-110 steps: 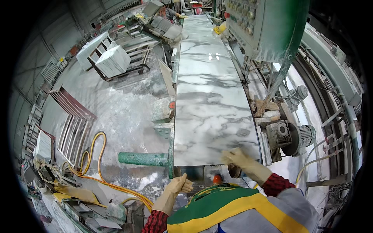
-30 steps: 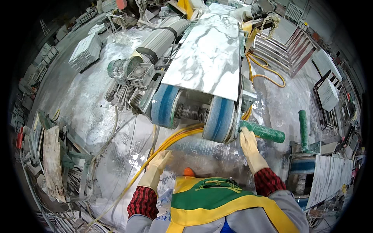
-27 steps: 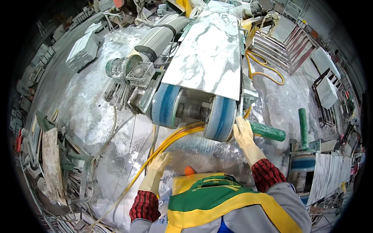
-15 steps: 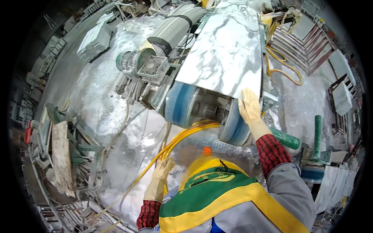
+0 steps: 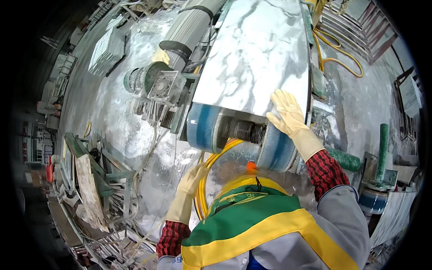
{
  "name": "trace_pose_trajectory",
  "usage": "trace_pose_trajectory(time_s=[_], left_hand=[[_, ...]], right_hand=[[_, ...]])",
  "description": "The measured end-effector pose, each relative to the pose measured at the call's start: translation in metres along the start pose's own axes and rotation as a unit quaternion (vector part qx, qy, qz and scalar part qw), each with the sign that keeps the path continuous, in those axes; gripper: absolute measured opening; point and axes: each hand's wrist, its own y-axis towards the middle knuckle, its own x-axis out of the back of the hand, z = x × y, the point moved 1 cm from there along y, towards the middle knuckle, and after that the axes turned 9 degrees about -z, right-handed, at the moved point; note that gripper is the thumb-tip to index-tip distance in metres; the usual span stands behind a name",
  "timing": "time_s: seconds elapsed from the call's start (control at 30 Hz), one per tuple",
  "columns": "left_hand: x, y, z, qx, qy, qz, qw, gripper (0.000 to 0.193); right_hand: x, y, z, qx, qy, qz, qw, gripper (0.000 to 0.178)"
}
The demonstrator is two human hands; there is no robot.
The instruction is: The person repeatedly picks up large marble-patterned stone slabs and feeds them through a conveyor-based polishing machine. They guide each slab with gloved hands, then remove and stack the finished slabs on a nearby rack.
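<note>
A long white slab with grey veining [image 5: 252, 54] lies on a conveyor, its near end over two blue-and-white ribbed belts. My right hand [image 5: 290, 117], in a cream rubber glove, rests flat on the slab's near right corner, fingers spread. Below that corner is the right belt [image 5: 275, 150]; the left belt [image 5: 202, 127] is across a dark threaded shaft [image 5: 243, 130]. My left hand [image 5: 190, 180], gloved alike, is low beside a bundle of yellow hoses [image 5: 209, 173]. Its fingers are loosely extended and slightly bent, with no held thing visible.
To the conveyor's left are a motor [image 5: 139, 80] and a strapped grey bundle [image 5: 191, 31]. Scrap boards and frames [image 5: 92, 189] stand at the left. A green roller [image 5: 344, 159] and a green upright post [image 5: 383, 148] are at the right. The floor looks wet.
The view has shifted, bringing the slab's near end closer. My right hand's fingers are more spread on the slab corner. My left hand has moved slightly up and right, nearer the hoses.
</note>
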Motion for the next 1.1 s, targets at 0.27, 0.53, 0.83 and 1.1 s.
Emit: trace_pose_trajectory(time_s=[0.27, 0.53, 0.83, 1.1], left_hand=[[-0.018, 0.066, -0.104, -0.110, 0.122, 0.035, 0.986, 0.054], [-0.019, 0.104, -0.130, -0.193, 0.118, 0.062, 0.972, 0.047], [-0.019, 0.152, -0.179, -0.475, 0.273, -0.058, 0.835, 0.047], [-0.058, 0.226, -0.212, -0.461, 0.522, -0.104, 0.710, 0.074]], right_hand=[[0.002, -0.006, 0.002, -0.001, 0.032, 0.027, 0.999, 0.066], [-0.002, -0.028, -0.009, 0.008, 0.056, 0.037, 0.998, 0.057], [0.007, -0.044, -0.021, -0.183, -0.054, 0.006, 0.982, 0.065], [-0.019, -0.017, -0.016, -0.171, -0.117, -0.050, 0.977, 0.070]])
